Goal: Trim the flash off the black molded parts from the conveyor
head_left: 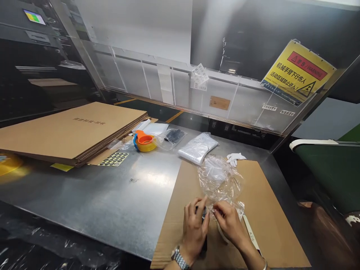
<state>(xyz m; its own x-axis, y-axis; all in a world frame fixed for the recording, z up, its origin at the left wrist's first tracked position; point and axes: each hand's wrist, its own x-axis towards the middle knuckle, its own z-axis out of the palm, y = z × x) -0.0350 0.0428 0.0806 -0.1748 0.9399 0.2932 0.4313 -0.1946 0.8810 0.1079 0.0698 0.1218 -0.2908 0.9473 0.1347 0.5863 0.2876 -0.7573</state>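
Over the near part of a flat cardboard sheet, my left hand curls around a small black object, mostly hidden by the fingers. Just to its right, my right hand has its thumb and fingertips pinched at the near edge of crumpled clear plastic film; what exactly lies between them is too small to tell. A pale strip marked A20 lies on the cardboard beside the right wrist. Beyond the film are a folded stack of clear bags and a white glove.
Stacked cardboard covers the left of the metal table. Near it are an orange-and-yellow tape dispenser, a sheet of round stickers and a bagged black item. A transparent panel with a yellow warning sign rises behind the table.
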